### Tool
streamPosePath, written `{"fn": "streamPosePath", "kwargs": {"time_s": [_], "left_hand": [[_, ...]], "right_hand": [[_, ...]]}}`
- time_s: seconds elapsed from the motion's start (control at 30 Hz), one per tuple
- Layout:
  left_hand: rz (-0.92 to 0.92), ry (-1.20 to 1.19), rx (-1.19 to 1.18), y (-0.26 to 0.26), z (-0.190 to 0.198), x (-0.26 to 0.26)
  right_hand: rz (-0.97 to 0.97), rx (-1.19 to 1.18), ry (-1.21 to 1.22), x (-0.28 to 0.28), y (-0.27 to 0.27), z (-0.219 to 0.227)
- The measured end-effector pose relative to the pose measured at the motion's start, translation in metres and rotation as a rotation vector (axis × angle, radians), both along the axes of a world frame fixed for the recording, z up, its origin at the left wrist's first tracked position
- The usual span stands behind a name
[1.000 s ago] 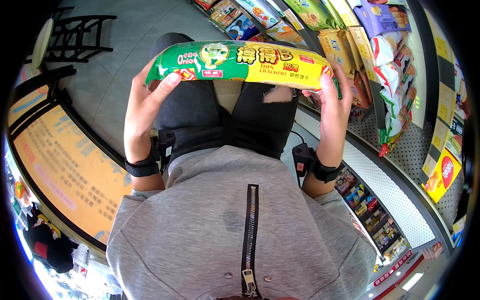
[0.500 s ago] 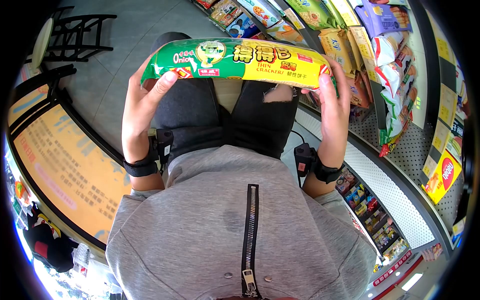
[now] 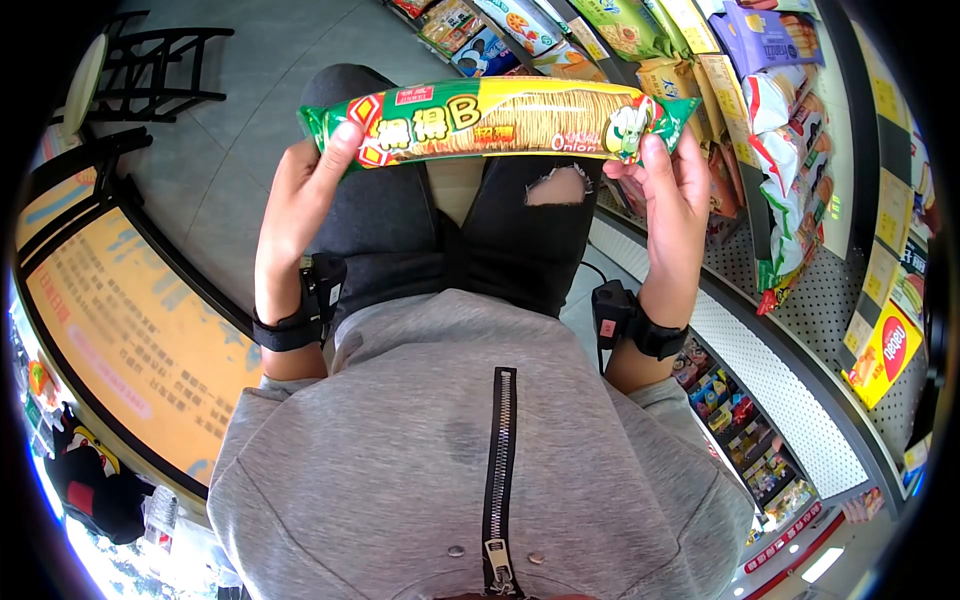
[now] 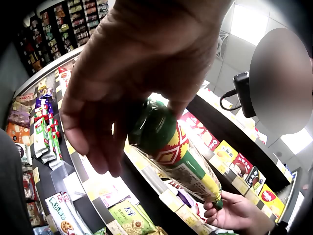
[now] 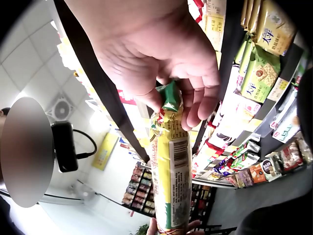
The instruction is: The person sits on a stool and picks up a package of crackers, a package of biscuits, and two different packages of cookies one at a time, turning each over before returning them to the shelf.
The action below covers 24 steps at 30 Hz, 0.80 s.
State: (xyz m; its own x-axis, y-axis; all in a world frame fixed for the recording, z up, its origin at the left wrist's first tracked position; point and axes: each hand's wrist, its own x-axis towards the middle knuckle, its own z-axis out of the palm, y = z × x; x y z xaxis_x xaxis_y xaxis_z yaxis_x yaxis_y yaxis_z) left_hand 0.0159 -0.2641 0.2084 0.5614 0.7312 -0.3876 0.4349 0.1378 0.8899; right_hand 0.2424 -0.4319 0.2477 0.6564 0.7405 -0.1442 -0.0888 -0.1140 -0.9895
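A long pack of thin crackers [image 3: 500, 122], green and yellow with a clear strip baring the stacked crackers, lies level above the person's lap in the head view. The left hand [image 3: 300, 205] grips its left end, thumb on the front. At the other end the right hand [image 3: 672, 205] pinches the green twisted wrapper between thumb and fingers. From the left wrist, the left hand [image 4: 142, 58] shows close up at the green end of the pack [image 4: 190, 164]. A barcode faces the right wrist camera on the pack [image 5: 171, 166], below the right hand [image 5: 161, 54].
Shelves of snack packets [image 3: 790, 180] curve along the right side, with a yellow box [image 3: 885, 350] on the lower edge. A printed orange table [image 3: 130, 320] stands at the left, and black stools [image 3: 160, 70] behind it. The person's knees [image 3: 380, 190] are under the pack.
The pack has been rolled and turned in the hands: the printed green and yellow face has given way to the clear strip with stacked crackers. Both hands still hold its ends.
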Motion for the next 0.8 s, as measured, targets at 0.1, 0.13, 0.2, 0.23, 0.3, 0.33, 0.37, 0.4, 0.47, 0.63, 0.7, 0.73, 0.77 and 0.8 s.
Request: {"fn": "streamPosePath", "kwargs": {"time_s": [0.1,0.13,0.2,0.23,0.3,0.33,0.37,0.4,0.47,0.63,0.7,0.73,0.77,0.8], "left_hand": [[-0.134,-0.088,0.042,0.001,0.003,0.004],[-0.070,-0.167,0.038,-0.002,0.008,0.007],[-0.005,-0.244,0.034,-0.002,0.011,0.009],[-0.005,-0.288,0.002,-0.001,0.010,0.008],[-0.008,-0.332,-0.031,0.001,0.008,0.005],[-0.013,-0.328,-0.031,0.002,0.007,0.005],[-0.018,-0.324,-0.030,0.002,0.006,0.004],[-0.019,-0.324,-0.030,0.002,0.005,0.003],[-0.025,-0.325,-0.045,0.001,0.005,0.002],[-0.048,-0.303,-0.084,0.002,0.004,-0.001],[-0.069,-0.277,-0.103,0.002,0.005,-0.002],[-0.069,-0.273,-0.103,0.002,0.005,-0.002],[-0.069,-0.269,-0.104,0.002,0.005,-0.002],[-0.069,-0.269,-0.104,0.002,0.005,-0.002]], "right_hand": [[-0.043,-0.018,0.000,0.000,0.001,-0.002],[-0.043,-0.018,-0.001,0.000,0.001,-0.002],[-0.057,-0.046,0.031,-0.002,0.001,-0.001],[-0.056,-0.046,0.032,-0.002,0.000,-0.001],[-0.028,-0.042,0.033,-0.002,0.000,-0.002],[-0.029,-0.043,0.033,-0.002,0.000,-0.002],[-0.025,-0.043,0.029,-0.002,0.000,-0.002],[-0.019,-0.043,0.024,-0.002,0.000,-0.002],[-0.017,-0.041,0.013,-0.003,0.000,-0.002],[-0.019,-0.039,-0.003,-0.005,0.000,0.001],[-0.030,-0.024,-0.006,-0.007,0.000,0.001],[-0.030,-0.024,-0.006,-0.007,0.000,0.002],[-0.033,-0.023,-0.003,-0.008,0.000,0.003],[-0.037,-0.022,0.000,-0.009,0.000,0.003]]}}
